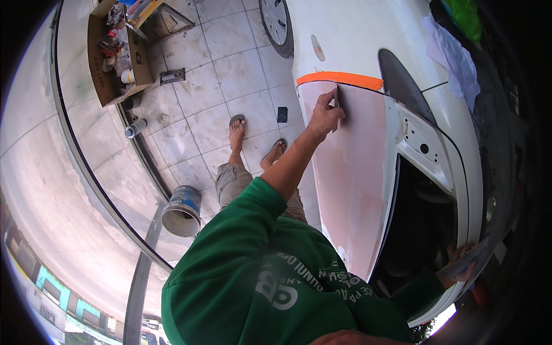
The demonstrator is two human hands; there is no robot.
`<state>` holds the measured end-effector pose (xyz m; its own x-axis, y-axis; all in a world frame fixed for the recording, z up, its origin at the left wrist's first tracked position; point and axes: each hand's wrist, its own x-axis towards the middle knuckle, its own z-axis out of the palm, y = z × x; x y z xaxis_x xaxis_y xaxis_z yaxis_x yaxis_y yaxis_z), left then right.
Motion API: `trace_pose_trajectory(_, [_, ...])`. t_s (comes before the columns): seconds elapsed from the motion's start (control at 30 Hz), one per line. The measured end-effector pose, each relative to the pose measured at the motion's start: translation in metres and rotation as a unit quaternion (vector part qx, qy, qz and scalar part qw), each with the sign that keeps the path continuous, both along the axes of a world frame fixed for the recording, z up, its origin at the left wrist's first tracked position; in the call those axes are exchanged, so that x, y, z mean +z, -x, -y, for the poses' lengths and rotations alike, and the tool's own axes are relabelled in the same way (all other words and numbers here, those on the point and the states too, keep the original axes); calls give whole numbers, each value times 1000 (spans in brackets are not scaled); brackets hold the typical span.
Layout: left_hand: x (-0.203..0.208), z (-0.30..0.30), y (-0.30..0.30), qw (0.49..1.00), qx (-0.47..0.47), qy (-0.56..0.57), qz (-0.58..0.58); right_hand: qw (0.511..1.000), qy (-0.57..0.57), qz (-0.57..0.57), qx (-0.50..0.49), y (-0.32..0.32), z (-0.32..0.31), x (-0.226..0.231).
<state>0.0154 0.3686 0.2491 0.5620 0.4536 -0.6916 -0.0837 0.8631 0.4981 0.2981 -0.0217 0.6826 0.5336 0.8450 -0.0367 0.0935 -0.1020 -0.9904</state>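
Note:
My left hand (325, 118) grips a thin flat spreader (337, 100), seen nearly edge-on, against the upper part of a white car's door panel (357, 167). Smooth pale pink filler covers most of that panel. Just beyond my fingers, a strip of orange masking tape (340, 79) runs along the panel's end, beside the white fender. Off to the right, by the window opening, my right hand (464, 272) holds a flat grey board (467, 259), its fingers partly hidden and in shadow.
A cardboard box (99, 63) of supplies stands at the far left on the tiled floor (198, 80). Near it are a spray can (135, 127) and a bucket (183, 208). A small black object (282, 114) lies by my feet. White cloth (451, 54) hangs over the car.

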Motion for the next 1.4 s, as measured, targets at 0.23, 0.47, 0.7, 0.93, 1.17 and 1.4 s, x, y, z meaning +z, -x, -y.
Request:
trace_pose_trajectory(0.23, [-67,14,39,995,37,53,79,997,57,-42,-41,-1,0,18])
trace_pose_trajectory(0.47, [-54,31,-5,998,51,28,-6,999,6,20,29,7,-27,2])
trace_pose_trajectory(0.7, [-61,58,21,990,11,44,134,999,30,-19,41,2,-13,11])
trace_pose_trajectory(0.93, [-100,14,22,991,102,81,-6,1000,11,10,-27,-1,-4,3])
trace_pose_trajectory(1.17, [-81,6,0,994,85,63,17,999,-5,40,23,9,-28,-4])
trace_pose_trajectory(1.4, [4,30,6,998,41,-8,42,1000,9,-2,-5,6,0,0])
